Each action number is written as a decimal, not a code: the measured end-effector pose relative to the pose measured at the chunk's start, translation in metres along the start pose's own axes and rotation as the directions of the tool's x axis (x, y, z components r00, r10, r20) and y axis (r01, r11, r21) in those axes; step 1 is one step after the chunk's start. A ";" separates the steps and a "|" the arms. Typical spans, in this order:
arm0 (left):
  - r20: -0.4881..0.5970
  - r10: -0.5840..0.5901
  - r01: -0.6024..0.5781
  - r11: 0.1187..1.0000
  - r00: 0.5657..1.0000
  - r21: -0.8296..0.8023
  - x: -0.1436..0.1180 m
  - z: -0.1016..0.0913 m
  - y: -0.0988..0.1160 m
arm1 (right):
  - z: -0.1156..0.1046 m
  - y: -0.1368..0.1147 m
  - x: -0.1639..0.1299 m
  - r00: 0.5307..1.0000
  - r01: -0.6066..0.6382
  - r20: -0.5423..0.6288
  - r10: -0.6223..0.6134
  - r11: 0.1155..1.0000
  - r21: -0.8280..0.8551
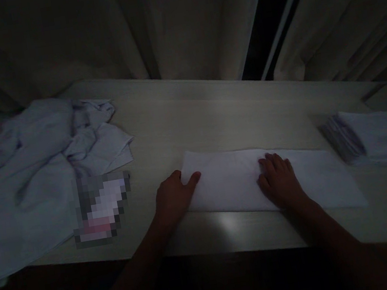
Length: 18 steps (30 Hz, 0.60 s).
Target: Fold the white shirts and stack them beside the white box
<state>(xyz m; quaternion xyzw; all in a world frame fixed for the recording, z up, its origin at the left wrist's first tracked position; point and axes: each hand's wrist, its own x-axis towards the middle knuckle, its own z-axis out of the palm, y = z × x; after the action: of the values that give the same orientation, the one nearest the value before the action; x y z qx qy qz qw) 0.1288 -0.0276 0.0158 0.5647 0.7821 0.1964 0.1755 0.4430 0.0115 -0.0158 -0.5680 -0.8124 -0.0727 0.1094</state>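
From where I stand, the folded white cloth [229,178] lies flat on the pale table [181,117] in front of the person, a long strip running sideways along the near part of the top. The left hand [174,195] is at the strip's left end, thumb spread away from the fingers and laid over the edge; whether it pinches the fabric I cannot tell. The right hand [280,181] rests palm down on the strip, right of its middle, half open with fingers loosely bent, pressing on top rather than closed around anything. Left of the strip, well apart, spreads a crumpled heap of pale fabric [32,157], with a pixelated object [104,209] against its near side. Just beyond the strip's right end sits a stack of folded cloths [385,135]. Behind it all hang curtains [177,24], dim in the low light.
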 end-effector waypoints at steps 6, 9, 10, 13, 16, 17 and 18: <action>-0.004 0.001 -0.001 0.995 1.000 0.100 0.014 0.008 -0.005 | -0.011 -0.034 -0.002 0.982 0.185 0.010 -0.187 0.978 0.096; -0.025 0.027 -0.020 0.971 0.999 0.240 0.017 0.011 -0.007 | -0.012 -0.050 -0.004 0.950 0.273 0.125 -0.285 0.956 0.105; -0.027 0.023 -0.014 0.959 0.999 0.283 0.017 0.011 -0.006 | -0.012 -0.052 -0.004 0.945 0.280 0.148 -0.292 0.955 0.101; -0.089 0.040 -0.005 0.930 0.995 0.367 0.011 0.010 0.003 | -0.010 -0.054 -0.005 0.944 0.273 0.169 -0.284 0.958 0.087; -0.221 0.322 -0.222 0.897 0.921 0.383 -0.007 0.012 0.025 | -0.009 -0.052 -0.004 0.947 0.267 0.161 -0.277 0.960 0.080; -0.222 0.456 -0.353 0.854 0.862 0.383 -0.015 0.015 0.034 | -0.009 -0.051 -0.004 0.947 0.268 0.162 -0.278 0.960 0.080; -0.183 0.579 -0.489 0.789 0.795 0.373 -0.023 0.020 0.042 | -0.008 -0.050 -0.004 0.943 0.277 0.166 -0.287 0.957 0.082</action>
<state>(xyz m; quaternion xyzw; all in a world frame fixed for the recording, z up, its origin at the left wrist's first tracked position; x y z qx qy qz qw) 0.1801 -0.0355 0.0212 0.7498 0.6255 0.1946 -0.0932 0.3982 -0.0118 -0.0086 -0.4467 -0.8936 -0.0138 0.0419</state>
